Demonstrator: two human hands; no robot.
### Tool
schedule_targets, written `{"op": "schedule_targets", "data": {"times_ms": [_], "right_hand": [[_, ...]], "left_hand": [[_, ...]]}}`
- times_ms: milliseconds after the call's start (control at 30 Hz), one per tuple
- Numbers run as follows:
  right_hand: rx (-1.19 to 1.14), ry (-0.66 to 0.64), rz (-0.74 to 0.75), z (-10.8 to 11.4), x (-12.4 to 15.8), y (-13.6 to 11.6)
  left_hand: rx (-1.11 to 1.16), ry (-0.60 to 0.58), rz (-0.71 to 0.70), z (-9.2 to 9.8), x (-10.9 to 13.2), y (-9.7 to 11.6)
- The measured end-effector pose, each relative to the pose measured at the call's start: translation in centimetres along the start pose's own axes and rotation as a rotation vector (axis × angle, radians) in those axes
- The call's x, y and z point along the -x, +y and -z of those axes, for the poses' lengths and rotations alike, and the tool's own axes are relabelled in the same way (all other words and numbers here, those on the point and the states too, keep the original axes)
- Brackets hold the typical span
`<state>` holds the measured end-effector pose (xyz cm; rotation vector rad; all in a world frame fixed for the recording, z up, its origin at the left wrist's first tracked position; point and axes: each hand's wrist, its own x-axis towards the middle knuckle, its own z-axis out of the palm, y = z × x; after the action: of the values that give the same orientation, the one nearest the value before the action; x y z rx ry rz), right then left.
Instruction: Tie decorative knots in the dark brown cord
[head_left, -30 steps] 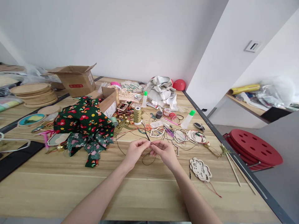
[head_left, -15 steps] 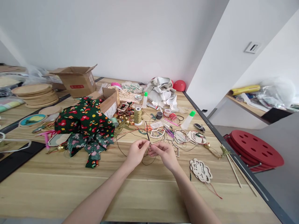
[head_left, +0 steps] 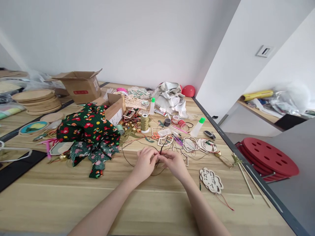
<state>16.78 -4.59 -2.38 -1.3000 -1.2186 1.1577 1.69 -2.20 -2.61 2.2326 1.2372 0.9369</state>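
- Cord (head_left: pixel 161 149), dark and thin, is rising from between both hands, just below the centre of the frame.
- Left hand (head_left: pixel 145 161) and right hand (head_left: pixel 175 163) are pinching it, their fingertips meeting; the exact contact is hiding behind the fingers.
- Careful handling is probably calling for one hand anchoring the strand while the other is working it slowly, with even tension.
- Loose strings (head_left: pixel 126 160) are looping across the table (head_left: pixel 152 209), left of centre; keeping them clear of the pinch is likely sparing snags.
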Motion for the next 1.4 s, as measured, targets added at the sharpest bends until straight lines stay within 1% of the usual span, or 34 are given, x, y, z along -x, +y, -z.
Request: {"op": "schedule_targets", "data": {"times_ms": [100,200,333,433,533,600,700,767,867,900,967,1033,1133,1267,1400], "right_hand": [[-0.098,-0.02,-0.086,-0.1,-0.2,0.2],[-0.121,0.006,-0.102,0.2,-0.4,0.4],[-0.051,0.032,-0.056,0.6,-0.6,0.7],[0.043,0.029,-0.029,0.8,-0.6,1.0],[0.143,0.032,-0.019,0.9,-0.5,1.1],[0.187,0.049,0.007,0.9,-0.5,0.9],[0.225,0.11,0.031,0.8,-0.4,0.3],[0.201,0.123,0.009,0.7,-0.3,-0.1],[0.091,0.087,-0.04,0.4,-0.1,-0.6],[0.046,0.072,-0.051,0.4,-0.1,-0.7],[-0.048,0.046,-0.068,0.4,0.0,-1.0],[-0.147,0.024,-0.079,0.5,0.0,-1.2],[-0.252,0.007,-0.082,0.8,0.0,-1.5],[-0.293,0.009,-0.078,0.8,0.1,-1.6],[-0.284,0.023,-0.082,0.7,0.1,-1.7]], "left_hand": [[-0.02,-0.071,-0.028,-0.1,0.2,0.2],[-0.018,-0.077,-0.062,0.1,0.2,0.2],[-0.012,-0.092,-0.103,0.2,0.1,0.3],[0.003,-0.076,-0.117,0.2,0.1,0.1],[0.036,-0.064,-0.07,0.3,0.0,0.0],[0.065,-0.085,-0.021,0.5,0.0,0.0],[0.172,-0.143,0.065,1.0,-0.3,0.3],[0.335,-0.204,0.144,1.4,-0.4,0.6],[0.658,-0.325,0.292,1.7,-0.5,1.3],[0.737,-0.362,0.331,1.7,-0.5,1.5],[0.824,-0.436,0.388,1.8,-0.4,2.0],[0.851,-0.477,0.412,1.9,-0.2,2.3],[0.852,-0.531,0.406,2.1,-0.1,2.4],[0.858,-0.662,0.394,2.5,-0.1,2.3],[1.01,-0.718,0.416,2.8,0.0,2.4]]}}
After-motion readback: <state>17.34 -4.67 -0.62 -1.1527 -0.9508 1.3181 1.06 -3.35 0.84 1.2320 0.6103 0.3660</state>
